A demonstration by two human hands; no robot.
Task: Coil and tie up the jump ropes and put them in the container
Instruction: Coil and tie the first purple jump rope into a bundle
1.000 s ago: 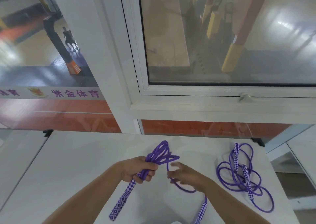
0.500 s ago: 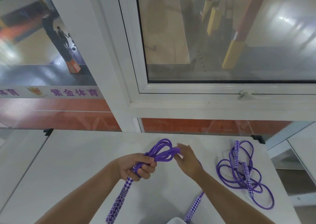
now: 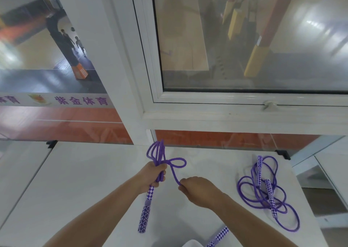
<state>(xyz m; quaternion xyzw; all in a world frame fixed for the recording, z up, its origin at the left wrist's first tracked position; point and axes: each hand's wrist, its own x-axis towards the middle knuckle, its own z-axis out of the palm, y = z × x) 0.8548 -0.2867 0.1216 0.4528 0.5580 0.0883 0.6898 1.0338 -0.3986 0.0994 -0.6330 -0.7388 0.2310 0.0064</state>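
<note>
Head view. The left hand (image 3: 150, 177) is closed in a fist around a bundle of purple rope coils (image 3: 158, 152), whose loops stand up and away from the person above the fist while 1 checked handle (image 3: 146, 211) hangs below it toward the person; the bundle's long axis therefore runs near to far. The right hand (image 3: 199, 191), just right of the fist and slightly nearer the person, pinches the free strand (image 3: 174, 173) between curled fingers. This strand leaves the bundle at the top of the fist, forms 1 small open loop (image 3: 178, 163) to the right, then slants down to the pinch. The second handle (image 3: 218, 237) lies on the white table (image 3: 84, 180) at the lower edge. A second, loose jump rope (image 3: 263, 196) lies well apart to the right, nearer the right hand. Judged step: cinching the wrap, pulling rightward and across the bundle's axis. No container is visible
</note>
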